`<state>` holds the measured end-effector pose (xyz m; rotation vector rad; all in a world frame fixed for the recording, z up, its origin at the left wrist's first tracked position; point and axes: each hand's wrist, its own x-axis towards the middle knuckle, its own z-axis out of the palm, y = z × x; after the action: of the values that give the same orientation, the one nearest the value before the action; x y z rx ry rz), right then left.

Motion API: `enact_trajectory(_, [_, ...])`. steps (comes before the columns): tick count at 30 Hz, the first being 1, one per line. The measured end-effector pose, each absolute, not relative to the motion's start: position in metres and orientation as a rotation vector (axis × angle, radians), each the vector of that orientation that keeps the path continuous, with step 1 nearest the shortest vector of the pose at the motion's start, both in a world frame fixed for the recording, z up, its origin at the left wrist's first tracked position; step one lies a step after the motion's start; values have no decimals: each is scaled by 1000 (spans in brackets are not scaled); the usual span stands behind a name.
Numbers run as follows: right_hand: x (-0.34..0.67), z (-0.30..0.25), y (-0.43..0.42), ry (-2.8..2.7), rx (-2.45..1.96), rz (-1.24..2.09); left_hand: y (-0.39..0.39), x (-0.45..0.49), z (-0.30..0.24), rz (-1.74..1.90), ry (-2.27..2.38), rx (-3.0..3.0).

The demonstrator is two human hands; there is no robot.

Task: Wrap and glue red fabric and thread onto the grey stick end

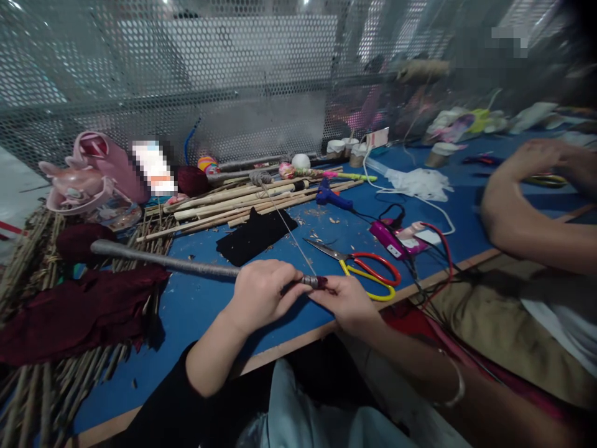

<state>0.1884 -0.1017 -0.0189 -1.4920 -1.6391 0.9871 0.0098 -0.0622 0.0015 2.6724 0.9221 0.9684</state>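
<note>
A long stick [186,264] wrapped in grey yarn lies slantwise over the table, with a dark red ball [84,241] on its far left end. My left hand [261,291] is closed around the stick near its right end. At that end, my right hand [351,305] pinches the tip, where a bit of dark red material shows. A thin grey strand [295,238] runs taut from a small grey yarn bundle [260,179] down to the tip. Scissors [373,267] with red and yellow handles lie open just right of my hands. Black cloth [256,238] lies behind them.
Wooden sticks [233,202] lie at the back beside a blue glue gun [333,196]. Dark red cloth [84,308] covers twigs on the left. A purple box [398,239] with cables sits right of the scissors. Another person's arm [522,218] reaches over the table at right.
</note>
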Motion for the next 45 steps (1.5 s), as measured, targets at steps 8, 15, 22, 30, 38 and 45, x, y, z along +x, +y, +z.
enact_trajectory(8, [194, 9, -129, -2345, -1291, -24, -64, 15, 2, 875, 923, 2653])
enact_trajectory(15, [215, 37, -88, -2325, -1151, 98, -67, 14, 4, 845, 875, 2675])
enact_trajectory(22, [208, 18, -74, -1722, -1428, 1125, -69, 12, 6, 911, 881, 2699])
enact_trajectory(30, [199, -21, -83, -1175, -1266, 1563, -61, 7, 11, 882, 849, 2755])
enact_trajectory(38, [178, -31, -96, -1107, -1259, 1441, -54, 10, 11, 705, 1194, 2869])
enact_trajectory(45, [175, -24, -121, -1762, -1403, 271, -59, 10, 12, 711, 1159, 2807])
